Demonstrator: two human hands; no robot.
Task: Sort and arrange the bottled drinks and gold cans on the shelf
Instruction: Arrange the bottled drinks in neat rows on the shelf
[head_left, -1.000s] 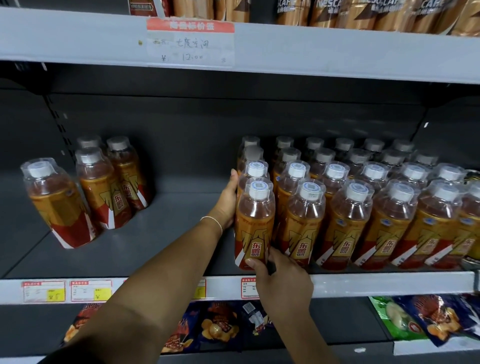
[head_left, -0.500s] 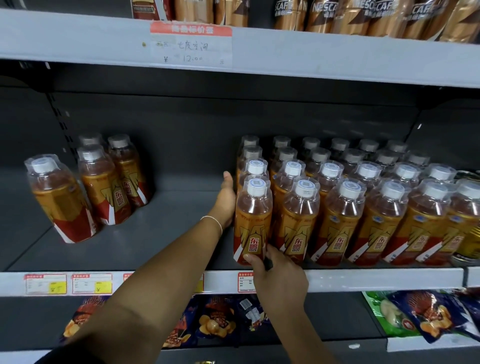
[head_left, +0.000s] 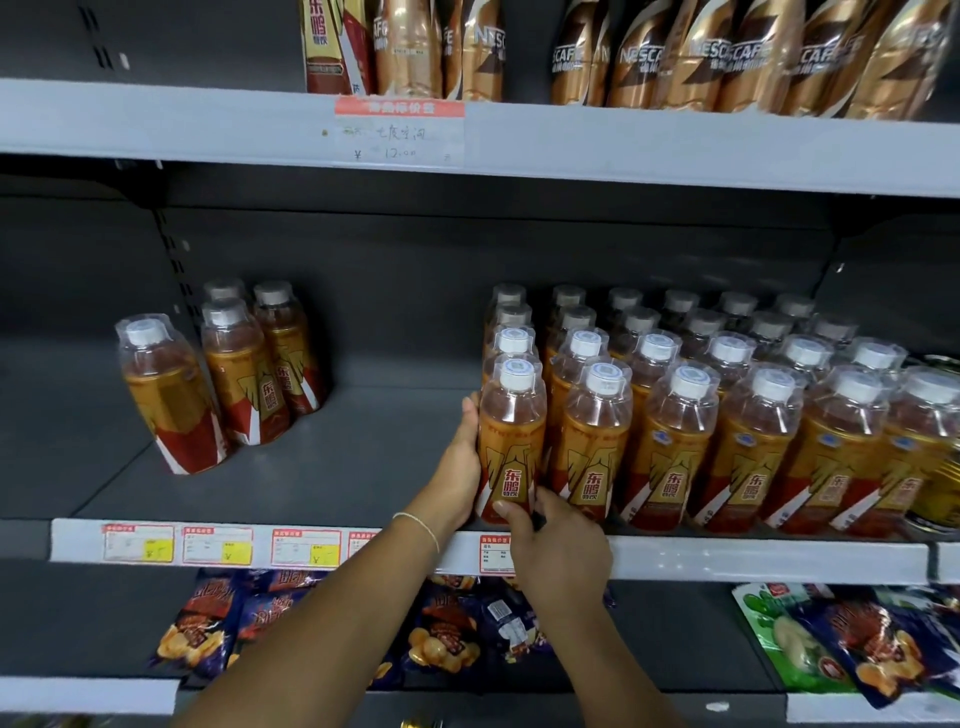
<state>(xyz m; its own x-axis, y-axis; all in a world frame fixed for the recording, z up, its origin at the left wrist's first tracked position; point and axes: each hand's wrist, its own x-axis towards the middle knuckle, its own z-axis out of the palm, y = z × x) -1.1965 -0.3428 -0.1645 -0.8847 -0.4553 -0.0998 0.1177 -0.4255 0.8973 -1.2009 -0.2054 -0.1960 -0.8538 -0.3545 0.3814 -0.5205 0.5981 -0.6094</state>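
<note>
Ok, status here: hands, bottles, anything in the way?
Left hand flat against side of corner bottle. Right hand pinching its base. Stray bottles stand apart, far left.

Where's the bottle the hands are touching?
It's the bottle at the front left corner of the big bottle group on the middle shelf in the head view, left hand on its left side, right hand at its base.

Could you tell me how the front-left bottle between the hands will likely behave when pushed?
Filled to its shoulder, the front-left bottle is probably heavy for its size. Tall and narrow, it may tip if pushed high. Its glossy wrap looks slippery.
</note>
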